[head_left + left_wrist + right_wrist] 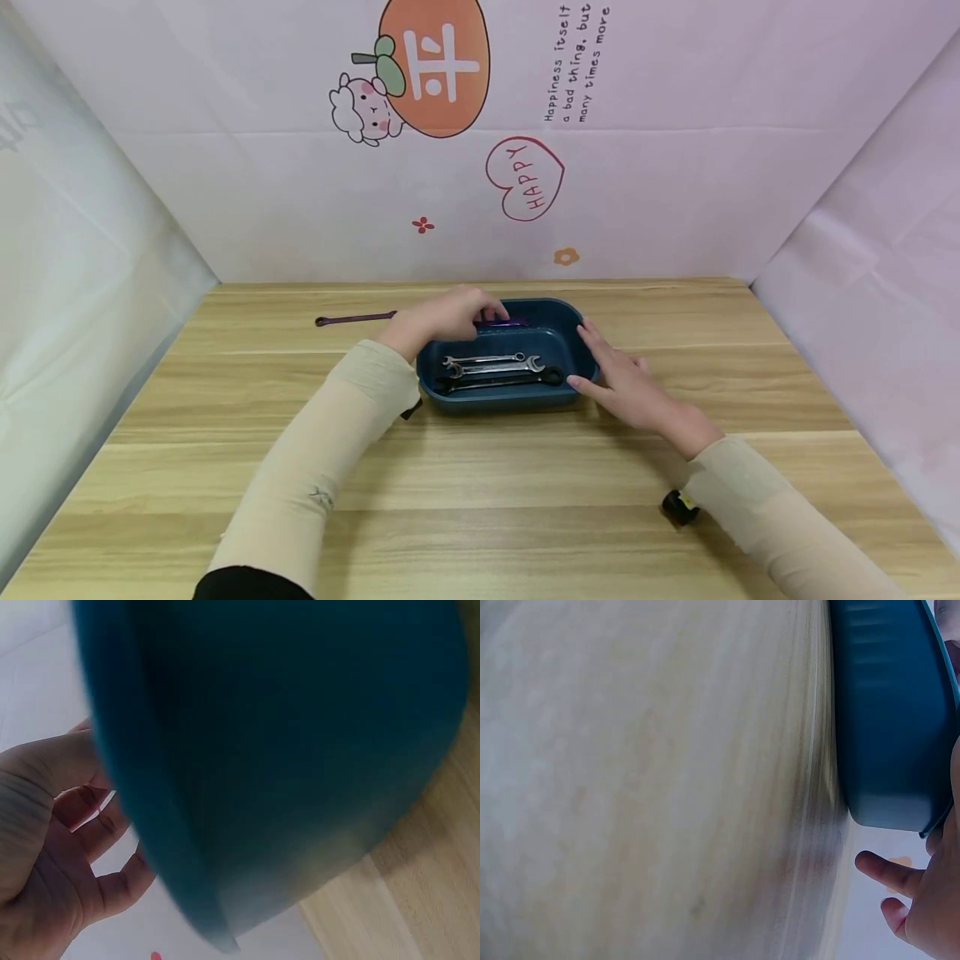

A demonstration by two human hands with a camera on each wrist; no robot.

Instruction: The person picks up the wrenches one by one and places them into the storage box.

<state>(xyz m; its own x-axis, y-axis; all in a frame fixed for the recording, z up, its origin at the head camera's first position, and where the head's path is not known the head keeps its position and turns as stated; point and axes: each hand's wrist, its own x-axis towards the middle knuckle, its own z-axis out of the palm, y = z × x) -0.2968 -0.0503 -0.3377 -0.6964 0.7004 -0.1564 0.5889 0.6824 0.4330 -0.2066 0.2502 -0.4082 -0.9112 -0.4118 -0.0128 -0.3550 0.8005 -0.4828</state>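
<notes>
A dark blue tray [558,333] rests on the wooden table. Over its far left part, my left hand [453,312] pinches a purple wrench [517,322] with bent fingers; the tray wall hides the grip in the left wrist view. Two silver wrenches [491,367] and a black wrench [498,382] lie side by side in the tray's near half. My right hand [630,383] touches the tray's right end with spread, mostly straight fingers. Outside the tray, left of my left hand, lies a second, darker purple wrench [356,318], its right end hidden by the hand.
The wooden table [480,500] reaches back to a white printed backdrop [637,192]. White sheets stand along its left and right sides. A small black camera [678,507] sits under my right wrist.
</notes>
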